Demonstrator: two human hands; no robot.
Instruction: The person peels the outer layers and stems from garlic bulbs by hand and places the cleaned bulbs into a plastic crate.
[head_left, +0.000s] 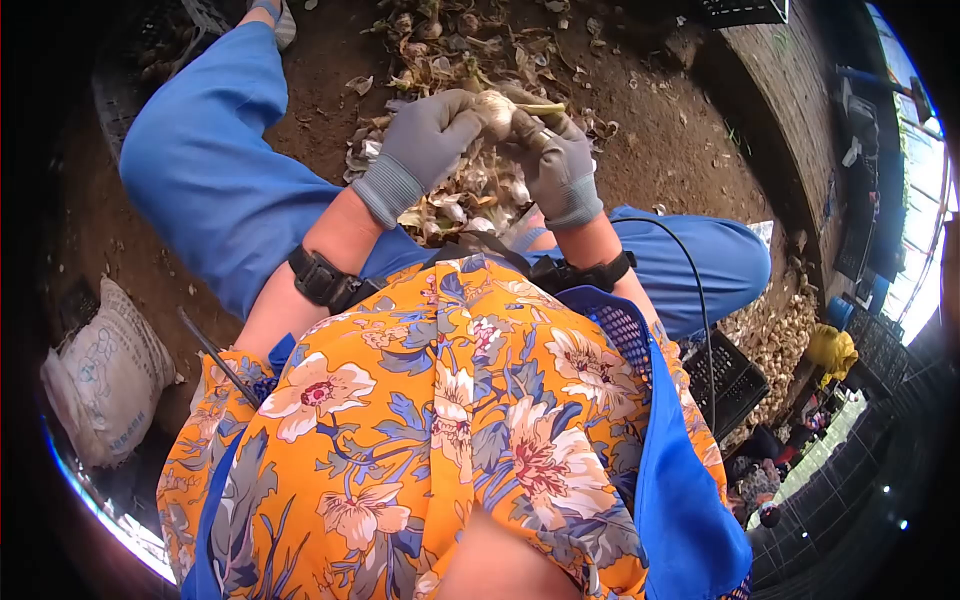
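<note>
While both gloved hands grip one garlic bulb (493, 108) above the peel pile (470, 185), left hand (425, 140) clasps it, right hand (555, 155) pinches its stalk; trimming step, likely stalk removal next.

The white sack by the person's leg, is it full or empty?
Full, it seems. The white sack bulges, plump and rounded, on the dirt ground, not flat or crumpled. Its contents are hidden.

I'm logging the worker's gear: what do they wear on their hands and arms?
Both the left hand and right hand wear grey knit gloves with ribbed cuffs. Each wrist carries a black strap; a thin black cable runs from the right one. Forearms bare; orange floral short sleeves.
</note>
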